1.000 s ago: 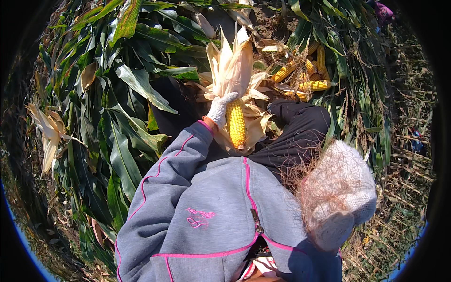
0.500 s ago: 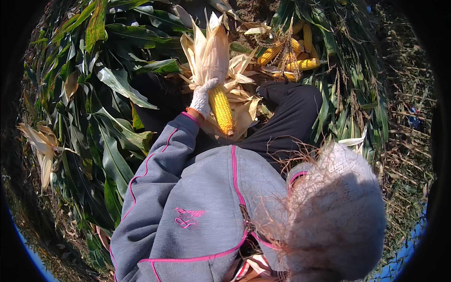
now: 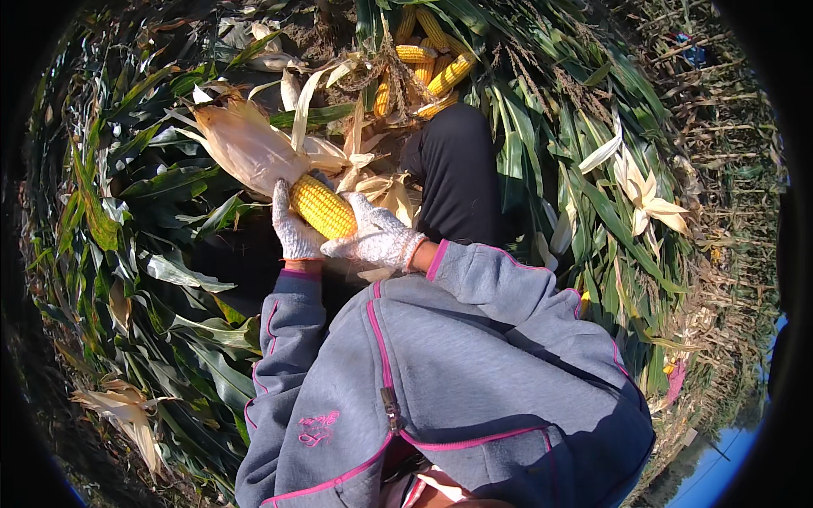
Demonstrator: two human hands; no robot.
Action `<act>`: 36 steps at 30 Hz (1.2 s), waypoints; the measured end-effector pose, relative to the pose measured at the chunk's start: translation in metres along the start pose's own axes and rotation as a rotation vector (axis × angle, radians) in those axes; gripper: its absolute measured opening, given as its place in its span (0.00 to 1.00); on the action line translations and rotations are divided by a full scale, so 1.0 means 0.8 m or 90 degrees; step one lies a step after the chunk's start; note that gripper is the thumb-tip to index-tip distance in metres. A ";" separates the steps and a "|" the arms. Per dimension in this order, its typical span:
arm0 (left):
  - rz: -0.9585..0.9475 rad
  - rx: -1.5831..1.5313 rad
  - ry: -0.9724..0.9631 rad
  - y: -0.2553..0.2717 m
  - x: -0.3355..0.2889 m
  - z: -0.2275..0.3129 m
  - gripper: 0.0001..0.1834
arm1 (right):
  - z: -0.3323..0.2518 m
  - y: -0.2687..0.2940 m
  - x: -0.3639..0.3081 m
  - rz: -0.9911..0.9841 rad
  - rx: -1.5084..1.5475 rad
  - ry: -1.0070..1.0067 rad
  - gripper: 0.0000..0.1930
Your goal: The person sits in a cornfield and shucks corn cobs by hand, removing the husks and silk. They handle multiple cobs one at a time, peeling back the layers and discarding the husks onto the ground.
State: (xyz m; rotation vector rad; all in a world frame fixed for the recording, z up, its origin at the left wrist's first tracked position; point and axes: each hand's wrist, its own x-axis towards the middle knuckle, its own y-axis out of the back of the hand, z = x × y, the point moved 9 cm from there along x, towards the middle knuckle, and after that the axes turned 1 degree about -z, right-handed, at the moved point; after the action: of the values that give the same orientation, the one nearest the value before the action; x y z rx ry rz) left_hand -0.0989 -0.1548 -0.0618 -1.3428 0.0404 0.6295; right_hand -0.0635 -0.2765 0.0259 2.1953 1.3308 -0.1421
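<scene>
An ear of corn [image 3: 323,208] lies across my two gloved hands, its yellow kernels bare and its pale dry husk [image 3: 246,144] folded back toward the upper left. My left hand [image 3: 295,227], in a white knit glove, is closed around the ear where the husk meets the kernels. From the right, my right hand [image 3: 378,233], gloved the same way, grips the bare tip end with its thumb underneath. The fingers under the ear are partly hidden.
Several husked yellow cobs [image 3: 440,76] are heaped beyond my bent knee [image 3: 461,161]. Green corn leaves and stalks [image 3: 182,262] lie thick on both sides. Loose dry husks [image 3: 389,199] lie between my legs, and another torn husk [image 3: 648,195] rests at the right.
My right hand has come from close to the camera at the lower right onto the cob's tip. The ear has tilted, husk end leftward. The whole view has shifted.
</scene>
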 end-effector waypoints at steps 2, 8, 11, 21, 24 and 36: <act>-0.003 0.036 0.054 -0.031 -0.007 -0.011 0.36 | 0.010 0.009 0.001 0.008 0.021 0.038 0.44; 0.039 0.234 -0.057 -0.060 -0.003 0.040 0.35 | 0.000 0.013 -0.010 0.035 -0.025 0.046 0.38; 0.040 0.225 -0.124 -0.077 0.001 0.056 0.30 | -0.017 0.024 -0.020 0.077 -0.042 0.065 0.43; -0.071 0.441 -0.123 -0.178 0.008 0.013 0.27 | 0.003 0.071 -0.033 0.267 0.055 0.047 0.40; -0.131 0.481 -0.073 -0.180 0.005 -0.020 0.27 | -0.001 0.095 -0.052 0.354 0.029 0.050 0.34; -0.290 0.765 0.038 -0.220 0.010 -0.125 0.22 | 0.058 0.165 -0.126 0.474 0.085 0.084 0.34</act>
State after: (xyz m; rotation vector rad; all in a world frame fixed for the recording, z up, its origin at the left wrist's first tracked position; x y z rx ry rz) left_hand 0.0185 -0.2585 0.0668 -0.1770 0.1322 0.0909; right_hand 0.0061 -0.4254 0.0778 2.6959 0.4971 0.2064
